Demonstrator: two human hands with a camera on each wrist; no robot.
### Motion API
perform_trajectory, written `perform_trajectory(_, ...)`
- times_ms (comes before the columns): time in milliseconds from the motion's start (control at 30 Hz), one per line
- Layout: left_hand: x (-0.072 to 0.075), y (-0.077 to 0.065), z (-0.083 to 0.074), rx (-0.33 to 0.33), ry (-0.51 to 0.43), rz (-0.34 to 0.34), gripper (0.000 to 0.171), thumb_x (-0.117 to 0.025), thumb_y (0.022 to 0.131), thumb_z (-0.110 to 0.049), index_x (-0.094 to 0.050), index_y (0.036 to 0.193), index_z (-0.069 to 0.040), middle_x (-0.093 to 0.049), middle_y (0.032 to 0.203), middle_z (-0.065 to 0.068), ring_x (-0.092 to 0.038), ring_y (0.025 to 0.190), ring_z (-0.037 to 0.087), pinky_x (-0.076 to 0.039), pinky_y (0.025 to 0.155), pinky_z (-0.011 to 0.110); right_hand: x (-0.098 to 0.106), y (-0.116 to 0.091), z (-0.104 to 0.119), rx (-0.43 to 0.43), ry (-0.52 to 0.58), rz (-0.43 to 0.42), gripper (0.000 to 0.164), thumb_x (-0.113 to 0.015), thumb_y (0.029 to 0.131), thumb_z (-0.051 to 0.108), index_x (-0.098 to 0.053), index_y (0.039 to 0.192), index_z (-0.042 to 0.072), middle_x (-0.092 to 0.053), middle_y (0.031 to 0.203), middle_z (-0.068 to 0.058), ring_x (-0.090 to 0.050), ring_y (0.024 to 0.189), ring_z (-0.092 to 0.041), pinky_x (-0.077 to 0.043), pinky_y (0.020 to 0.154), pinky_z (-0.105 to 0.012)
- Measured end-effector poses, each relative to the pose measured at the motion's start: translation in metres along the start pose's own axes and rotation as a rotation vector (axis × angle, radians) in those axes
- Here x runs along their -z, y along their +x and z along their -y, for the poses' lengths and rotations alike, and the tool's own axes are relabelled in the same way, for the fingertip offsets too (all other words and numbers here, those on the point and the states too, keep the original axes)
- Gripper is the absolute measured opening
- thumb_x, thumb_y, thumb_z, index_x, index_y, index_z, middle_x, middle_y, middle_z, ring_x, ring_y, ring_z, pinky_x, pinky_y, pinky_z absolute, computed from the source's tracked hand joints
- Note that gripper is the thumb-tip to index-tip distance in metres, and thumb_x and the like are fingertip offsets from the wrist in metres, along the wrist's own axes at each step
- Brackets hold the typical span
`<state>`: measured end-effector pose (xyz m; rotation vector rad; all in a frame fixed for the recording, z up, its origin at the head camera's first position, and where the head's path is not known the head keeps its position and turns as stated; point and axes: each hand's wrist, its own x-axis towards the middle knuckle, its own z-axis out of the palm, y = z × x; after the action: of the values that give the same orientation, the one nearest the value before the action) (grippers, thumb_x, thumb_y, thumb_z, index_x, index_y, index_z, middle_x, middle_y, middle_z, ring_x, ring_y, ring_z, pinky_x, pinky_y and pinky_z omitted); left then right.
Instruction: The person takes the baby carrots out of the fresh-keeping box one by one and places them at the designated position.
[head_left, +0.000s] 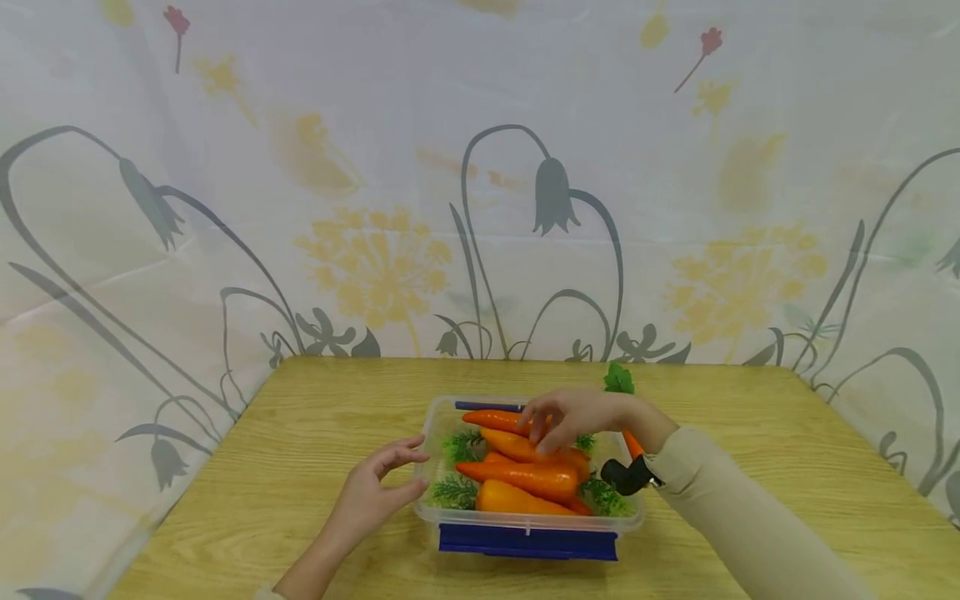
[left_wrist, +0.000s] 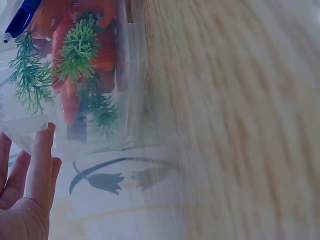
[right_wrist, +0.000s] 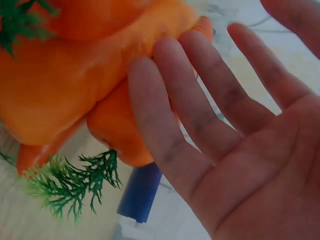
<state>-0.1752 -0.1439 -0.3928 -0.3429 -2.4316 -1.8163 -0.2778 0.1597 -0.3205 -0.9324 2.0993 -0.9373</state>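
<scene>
A clear plastic box with blue latches sits on the table, full of orange carrots with feathery green tops. My left hand is beside its left wall, thumb and fingers spread and fingertips right at the rim. In the left wrist view those fingers overlap the clear wall. My right hand is over the carrots at the back of the box, fingers bent slightly downward. Its long fingers look fairly straight in the right wrist view, tips by a carrot, with nothing gripped.
Another carrot with a leafy green top lies right of the box, partly behind my right forearm. A black wrist mount hangs under that sleeve. The wooden table meets a flower-print curtain at the back.
</scene>
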Motion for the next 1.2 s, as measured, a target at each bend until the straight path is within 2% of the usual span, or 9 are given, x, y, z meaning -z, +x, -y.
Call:
perform_trajectory(167,-0.0002,0.0006,0.0004,-0.003,0.009,-0.002,0.021,-0.071,0.081,-0.006,-0.068,0.101,-0.007,-0.055,0.129,0.006,-0.044,0.123,0.032,-0.032,0.102,0.053,-0.0031,0.0033,-0.0016,-0.019,-0.053,0.101,0.039,-0.070,0.083,0.010,-0.057,0.120,0.005,-0.059,0.104,-0.011,-0.057,0.091,-0.022,-0.050,0.074,-0.030)
perform_trajectory(333,-0.0007,0.0011,0.0015,0.014,0.013,-0.006,0.021,-0.071,0.080,-0.004,-0.069,0.100,-0.009,-0.055,0.129,0.005,-0.044,0.123,0.032,-0.031,0.102,0.054,-0.0008,0.0030,-0.0007,-0.003,-0.157,0.197,0.048,-0.074,0.080,0.013,-0.056,0.125,0.007,-0.058,0.113,-0.001,-0.056,0.099,-0.016,-0.047,0.087,-0.030)
perform_trajectory(467,-0.0008,0.0011,0.0019,0.016,0.021,-0.015,0.021,-0.072,0.080,-0.005,-0.069,0.100,-0.010,-0.055,0.129,0.004,-0.045,0.122,0.032,-0.032,0.101,0.054,0.0000,0.0032,0.0002,0.009,-0.157,0.260,0.056,-0.074,0.080,0.012,-0.052,0.131,0.008,-0.055,0.118,0.002,-0.054,0.102,-0.013,-0.045,0.090,-0.031)
perform_trajectory(900,-0.0012,0.0005,0.0024,0.006,0.024,-0.019,0.021,-0.072,0.080,-0.005,-0.069,0.099,-0.010,-0.056,0.128,0.004,-0.045,0.122,0.032,-0.032,0.101,0.054,-0.0018,0.0018,0.0042,0.001,-0.133,0.304,0.062,-0.074,0.078,0.005,-0.048,0.134,0.010,-0.050,0.124,0.002,-0.051,0.107,-0.012,-0.042,0.093,-0.030)
perform_trajectory(1067,-0.0015,0.0008,0.0026,0.001,0.025,-0.019,0.020,-0.072,0.079,-0.004,-0.069,0.099,-0.009,-0.056,0.128,0.006,-0.046,0.122,0.033,-0.032,0.101,0.054,-0.0043,0.0012,0.0063,0.009,-0.124,0.308,0.065,-0.073,0.079,0.004,-0.045,0.137,0.010,-0.047,0.131,0.000,-0.047,0.115,-0.015,-0.039,0.098,-0.030)
perform_trajectory(1200,-0.0014,0.0007,0.0031,0.002,0.032,-0.020,0.021,-0.072,0.080,-0.005,-0.069,0.100,-0.008,-0.056,0.128,0.004,-0.046,0.122,0.032,-0.033,0.101,0.054,-0.0087,0.0028,0.0068,-0.003,-0.177,0.298,0.070,-0.075,0.078,0.007,-0.042,0.140,0.014,-0.041,0.139,0.001,-0.039,0.125,-0.014,-0.034,0.102,-0.029)
